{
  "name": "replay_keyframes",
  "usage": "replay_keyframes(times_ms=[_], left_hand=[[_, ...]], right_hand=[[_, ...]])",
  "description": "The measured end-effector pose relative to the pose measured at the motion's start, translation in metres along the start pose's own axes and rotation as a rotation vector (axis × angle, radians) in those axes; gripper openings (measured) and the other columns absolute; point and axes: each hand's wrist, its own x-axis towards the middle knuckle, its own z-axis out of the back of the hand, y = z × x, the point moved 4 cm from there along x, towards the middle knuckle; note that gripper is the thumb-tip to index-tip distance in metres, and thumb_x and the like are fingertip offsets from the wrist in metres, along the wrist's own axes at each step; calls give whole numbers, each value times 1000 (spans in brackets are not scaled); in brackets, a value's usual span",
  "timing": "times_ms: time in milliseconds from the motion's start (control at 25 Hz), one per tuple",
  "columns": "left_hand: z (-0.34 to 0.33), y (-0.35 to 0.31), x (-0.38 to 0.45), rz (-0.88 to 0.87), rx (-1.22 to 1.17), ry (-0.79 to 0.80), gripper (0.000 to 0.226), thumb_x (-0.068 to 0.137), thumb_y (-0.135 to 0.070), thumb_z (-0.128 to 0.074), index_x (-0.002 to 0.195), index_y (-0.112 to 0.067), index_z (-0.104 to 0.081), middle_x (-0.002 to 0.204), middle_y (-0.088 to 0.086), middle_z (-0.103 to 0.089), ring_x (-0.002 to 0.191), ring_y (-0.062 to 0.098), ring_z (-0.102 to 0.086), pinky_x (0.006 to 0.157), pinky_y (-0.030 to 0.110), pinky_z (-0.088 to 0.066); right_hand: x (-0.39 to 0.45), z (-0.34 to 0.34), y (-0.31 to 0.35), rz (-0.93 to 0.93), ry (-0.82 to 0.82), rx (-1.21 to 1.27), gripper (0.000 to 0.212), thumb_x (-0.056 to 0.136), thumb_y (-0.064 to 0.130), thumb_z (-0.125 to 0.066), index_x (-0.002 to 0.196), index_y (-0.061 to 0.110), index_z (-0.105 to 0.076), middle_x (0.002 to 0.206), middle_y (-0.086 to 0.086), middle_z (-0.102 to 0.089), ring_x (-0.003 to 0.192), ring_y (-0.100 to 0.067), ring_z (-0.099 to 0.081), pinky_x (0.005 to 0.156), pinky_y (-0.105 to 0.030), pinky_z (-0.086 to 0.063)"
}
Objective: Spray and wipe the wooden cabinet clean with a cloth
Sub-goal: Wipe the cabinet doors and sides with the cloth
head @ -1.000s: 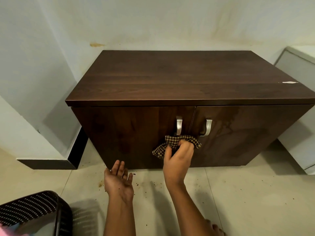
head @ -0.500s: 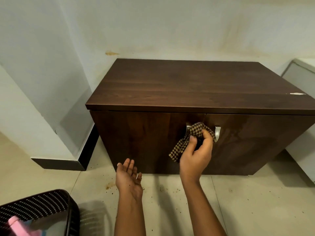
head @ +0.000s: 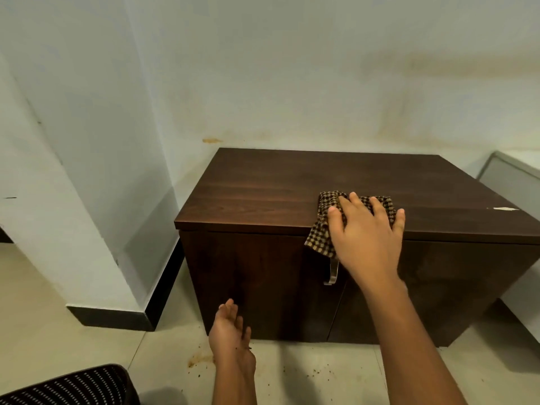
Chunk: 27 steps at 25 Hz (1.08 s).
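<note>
Half a second back, wiping at the door handles; now pressing cloth [head: 327, 229] flat under spread right fingers [head: 355, 200] atop cabinet [head: 263, 194]; left hand [head: 230, 331] loose, holding nothing.

Two bare, sleeveless forearms

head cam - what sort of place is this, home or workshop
Probably a room in a home: a low wooden cabinet stands on a tiled floor in a corner of stained painted walls.
</note>
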Motion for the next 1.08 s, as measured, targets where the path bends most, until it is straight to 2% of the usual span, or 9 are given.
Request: replay_keyframes(times_ms=[160, 280, 360, 520, 640, 800, 880, 960, 1080], left_hand=[[-1, -9, -4, -1, -13, 5, 39, 102, -27, -39, 136, -13, -53, 142, 6, -51, 134, 26, -43, 108, 44, -36], [-1, -16, -9, -2, -29, 17, 37, 102, -27, -39, 134, -14, -55, 142, 7, -51, 134, 26, -44, 107, 44, -37], [-1, -21, -11, -2, -38, 15, 37, 102, -27, -40, 132, -14, -56, 142, 7, -51, 133, 26, -44, 107, 44, -37], [-1, -24, -14, -17, -52, -8, 36, 101, -25, -42, 131, -14, -57, 141, 5, -52, 133, 26, -44, 107, 44, -38], [3, -23, -11, -33, -67, -35, 34, 99, -22, -45, 128, -12, -59, 138, 7, -54, 131, 26, -47, 104, 42, -41], [8, -16, -8, -34, -54, -83, 39, 102, -22, -38, 135, -8, -53, 144, 9, -50, 137, 28, -41, 109, 46, -36], [10, -11, -10, -10, -68, -131, 40, 101, -22, -38, 135, -7, -53, 142, 9, -51, 135, 28, -43, 109, 46, -37], [12, -8, -10, 13, -86, -175, 39, 100, -22, -40, 133, -8, -56, 138, 9, -55, 130, 27, -48, 105, 43, -41], [11, -3, -11, 13, -93, -198, 36, 97, -22, -45, 128, -12, -60, 131, 7, -59, 116, 22, -54, 97, 39, -44]], right_hand=[[67, -3, 1, -149, 315, -69, 51, 105, 39, -25, 148, 16, -37, 161, -6, -24, 148, -32, -18, 119, -55, -15], [94, -17, 25, -130, 431, -75, 61, 102, 49, -24, 151, 13, -31, 163, -8, -16, 149, -36, -10, 118, -58, -13], [90, -28, 67, 1, 445, -53, 74, 98, 62, -21, 152, 13, -30, 163, -8, -15, 149, -36, -9, 118, -58, -12], [37, -41, 184, 440, 465, 0, 86, 90, 75, -22, 152, 15, -32, 162, -7, -19, 148, -36, -13, 117, -59, -16], [-3, -43, 218, 714, 358, -22, 73, 93, 66, -37, 150, 20, -34, 159, -3, -28, 146, -34, -21, 114, -55, -24], [-26, -49, 193, 900, 47, -88, 55, 95, 37, -49, 147, 27, -38, 153, 2, -39, 137, -30, -38, 104, -48, -34], [-41, -57, 177, 948, -69, -102, 55, 94, 28, -39, 149, 28, -36, 156, 0, -36, 139, -30, -36, 107, -50, -29], [-55, -68, 159, 1012, -171, -111, 57, 95, 23, -31, 152, 26, -31, 161, -1, -26, 146, -29, -24, 114, -52, -19], [-68, -97, 111, 1035, -211, -144, 57, 98, 18, -34, 154, 22, -26, 163, -1, -16, 149, -25, -16, 120, -51, -7]])
